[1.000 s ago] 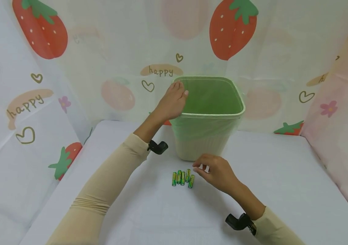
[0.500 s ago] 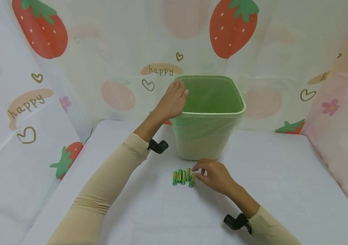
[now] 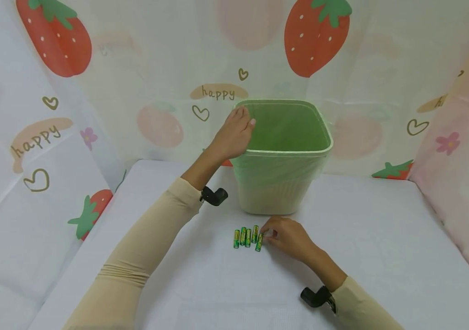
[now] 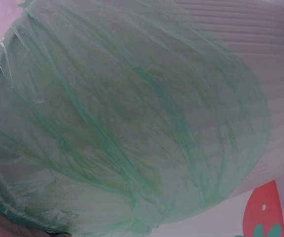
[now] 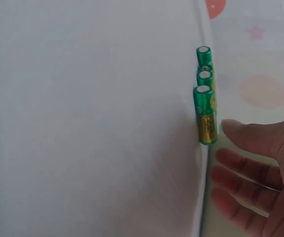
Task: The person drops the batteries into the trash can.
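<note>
A trash bin point(image 3: 275, 183) with a thin green bag over its rim stands upright on the table. My left hand point(image 3: 234, 133) grips its left rim; in the left wrist view the bag's wrinkled side point(image 4: 132, 108) covers most of the picture, with a bit of the hand point(image 4: 8, 224) at the lower corner. Several green and yellow batteries point(image 3: 248, 238) lie side by side in front of the bin. Beside the rightmost battery point(image 3: 259, 242) is my right hand point(image 3: 290, 236). In the right wrist view, its thumb point(image 5: 253, 136) is close to the nearest battery point(image 5: 206, 116), fingers loosely bent.
A white cloth covers the table point(image 3: 383, 243). Behind it hangs a backdrop point(image 3: 168, 59) printed with strawberries, hearts and lettering, close to the bin's back. Black cameras point(image 3: 214, 196) are strapped to both wrists.
The right hand has moved slightly down and closer to the rightmost battery, its fingertips now beside it. My left hand keeps its hold on the bin's rim.
</note>
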A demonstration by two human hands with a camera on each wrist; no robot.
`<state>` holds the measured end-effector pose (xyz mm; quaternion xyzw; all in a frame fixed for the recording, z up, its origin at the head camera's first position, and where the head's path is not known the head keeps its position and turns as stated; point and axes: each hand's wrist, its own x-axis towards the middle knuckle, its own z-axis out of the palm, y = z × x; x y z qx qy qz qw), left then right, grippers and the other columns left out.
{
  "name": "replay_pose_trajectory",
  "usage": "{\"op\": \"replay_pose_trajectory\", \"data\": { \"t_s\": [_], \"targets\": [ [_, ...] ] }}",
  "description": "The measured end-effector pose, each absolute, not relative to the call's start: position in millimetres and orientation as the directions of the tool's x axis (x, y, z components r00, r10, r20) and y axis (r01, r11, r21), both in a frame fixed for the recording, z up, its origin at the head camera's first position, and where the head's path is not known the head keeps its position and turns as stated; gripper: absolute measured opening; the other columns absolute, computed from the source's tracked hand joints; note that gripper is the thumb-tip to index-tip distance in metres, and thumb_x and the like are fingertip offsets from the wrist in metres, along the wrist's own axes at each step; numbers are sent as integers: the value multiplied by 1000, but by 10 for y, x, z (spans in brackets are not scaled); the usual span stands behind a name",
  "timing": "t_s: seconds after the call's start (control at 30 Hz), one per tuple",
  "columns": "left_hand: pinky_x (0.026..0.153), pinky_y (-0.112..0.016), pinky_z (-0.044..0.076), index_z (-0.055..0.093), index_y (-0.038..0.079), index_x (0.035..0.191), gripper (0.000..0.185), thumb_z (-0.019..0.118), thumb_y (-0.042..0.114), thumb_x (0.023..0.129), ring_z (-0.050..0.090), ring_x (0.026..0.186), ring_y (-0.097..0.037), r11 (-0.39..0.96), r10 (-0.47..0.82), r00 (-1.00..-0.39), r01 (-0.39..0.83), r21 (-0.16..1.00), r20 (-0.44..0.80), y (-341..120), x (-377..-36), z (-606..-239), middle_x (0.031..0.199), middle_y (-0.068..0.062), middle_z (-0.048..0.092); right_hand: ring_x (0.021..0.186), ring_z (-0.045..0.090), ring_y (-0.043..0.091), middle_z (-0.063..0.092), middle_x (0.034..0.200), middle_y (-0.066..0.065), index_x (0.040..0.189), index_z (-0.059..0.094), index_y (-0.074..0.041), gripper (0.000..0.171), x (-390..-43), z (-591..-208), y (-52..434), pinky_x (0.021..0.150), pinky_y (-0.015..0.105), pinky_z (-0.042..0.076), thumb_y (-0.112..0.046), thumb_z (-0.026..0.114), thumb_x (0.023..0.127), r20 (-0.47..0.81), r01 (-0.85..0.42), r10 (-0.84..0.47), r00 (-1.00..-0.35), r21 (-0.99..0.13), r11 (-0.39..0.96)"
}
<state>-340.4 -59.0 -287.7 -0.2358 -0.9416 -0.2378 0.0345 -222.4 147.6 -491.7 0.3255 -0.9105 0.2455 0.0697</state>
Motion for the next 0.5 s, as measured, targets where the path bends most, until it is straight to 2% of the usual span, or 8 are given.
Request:
{"op": "replay_pose_trajectory", "data": {
  "t_s": [0.2, 0.5],
  "targets": [
    [125, -30, -4, 12, -10, 158, 59, 18, 29, 114, -3, 156, -30, 777, 426, -887, 461, 430, 179, -583, -3412, -2879, 168, -23, 5, 76, 57, 4, 72, 100, -5, 102, 81, -14, 21, -2230, -4952, 1454, 65, 21, 49, -14, 86, 82, 238, -628, -587, -774, -404, 665],
    [125, -30, -2, 13, -10, 158, 59, 19, 28, 114, -2, 156, -31, 782, 420, -888, 458, 422, 187, -580, -3414, -2882, 168, -24, 6, 79, 60, 7, 71, 100, -5, 103, 81, -15, 22, -2219, -4959, 1425, 68, 24, 51, -10, 86, 82, 203, -640, -613, -763, -367, 675]
  ]
}}
